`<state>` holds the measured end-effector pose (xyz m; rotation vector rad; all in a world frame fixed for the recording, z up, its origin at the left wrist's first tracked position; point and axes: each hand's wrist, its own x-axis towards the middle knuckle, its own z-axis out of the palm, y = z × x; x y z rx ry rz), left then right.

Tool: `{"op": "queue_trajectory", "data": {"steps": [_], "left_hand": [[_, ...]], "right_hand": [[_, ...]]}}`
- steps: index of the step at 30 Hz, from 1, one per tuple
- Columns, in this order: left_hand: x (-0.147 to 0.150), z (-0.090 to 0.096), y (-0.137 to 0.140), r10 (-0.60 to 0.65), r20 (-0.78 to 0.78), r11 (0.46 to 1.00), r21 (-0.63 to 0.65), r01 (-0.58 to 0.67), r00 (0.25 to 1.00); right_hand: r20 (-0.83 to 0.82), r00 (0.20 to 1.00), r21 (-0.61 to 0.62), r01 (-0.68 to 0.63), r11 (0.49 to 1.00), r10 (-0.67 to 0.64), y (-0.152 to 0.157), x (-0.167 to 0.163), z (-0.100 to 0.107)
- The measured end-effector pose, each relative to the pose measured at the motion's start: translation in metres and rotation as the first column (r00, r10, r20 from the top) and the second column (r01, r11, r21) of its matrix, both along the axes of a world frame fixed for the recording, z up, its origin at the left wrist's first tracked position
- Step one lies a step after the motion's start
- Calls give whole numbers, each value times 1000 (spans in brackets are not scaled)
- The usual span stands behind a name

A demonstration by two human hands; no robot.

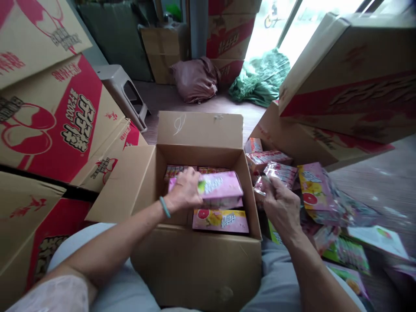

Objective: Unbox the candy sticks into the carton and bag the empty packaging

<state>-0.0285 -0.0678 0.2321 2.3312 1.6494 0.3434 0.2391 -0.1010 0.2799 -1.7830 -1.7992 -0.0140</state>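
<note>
My left hand (186,188), with a teal band at the wrist, grips a pink candy box (224,185) from above. That box is tilted and slightly blurred inside an open cardboard carton (195,247) between my legs. Below it in the carton lies a pink and yellow candy box (221,220) with a fruit picture. Rows of small packs (212,170) line the carton's far side. My right hand (281,201) is closed just outside the carton's right wall, over plastic-wrapped packs (281,172). A small dark tip shows at its fingers, too unclear to name.
Loose candy boxes (313,186) and green packs (347,253) lie heaped on the floor at right. Large printed cartons (45,125) are stacked at left, and another carton (354,82) rises at right. A grey stool (123,93), a brown sack (196,80) and green netting (263,78) stand beyond.
</note>
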Motion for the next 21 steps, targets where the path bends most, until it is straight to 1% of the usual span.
{"op": "queue_trajectory", "data": {"steps": [2, 4, 6, 7, 8, 10, 12, 14, 16, 18, 21], "left_hand": [[21, -11, -33, -124, 34, 991, -55, 125, 992], [25, -29, -56, -167, 59, 977, -122, 173, 984], [13, -47, -68, -141, 102, 973, -169, 157, 985], [4, -55, -70, -120, 155, 972, -183, 148, 981], [-4, -62, -72, -100, 231, 971, -189, 145, 968], [-18, -73, -73, -59, 406, 973, -180, 143, 912], [-23, -80, -74, -28, 518, 980, -153, 125, 855], [-21, -86, -77, -32, 545, 990, -100, 103, 838], [-18, -91, -80, -55, 535, 994, -46, 94, 843], [-16, -94, -83, -76, 511, 995, -18, 99, 856], [-18, -94, -85, -76, 492, 994, -28, 103, 867]], "right_hand": [[98, 990, -41, -100, 994, 103, -12, 0, 0], [257, 938, -157, -198, 968, 234, -24, -4, -5], [392, 853, -309, -231, 923, 345, -36, -14, -12], [434, 811, -385, -227, 895, 393, -41, -22, -15], [458, 774, -456, -217, 863, 437, -45, -32, -18], [472, 715, -560, -209, 802, 516, -51, -55, -22], [471, 659, -617, -229, 753, 586, -54, -81, -24], [461, 610, -642, -273, 717, 645, -54, -106, -26], [453, 574, -661, -298, 689, 683, -53, -126, -28], [462, 541, -686, -284, 670, 703, -53, -139, -28], [490, 467, -727, -246, 641, 736, -53, -144, -23]]}}
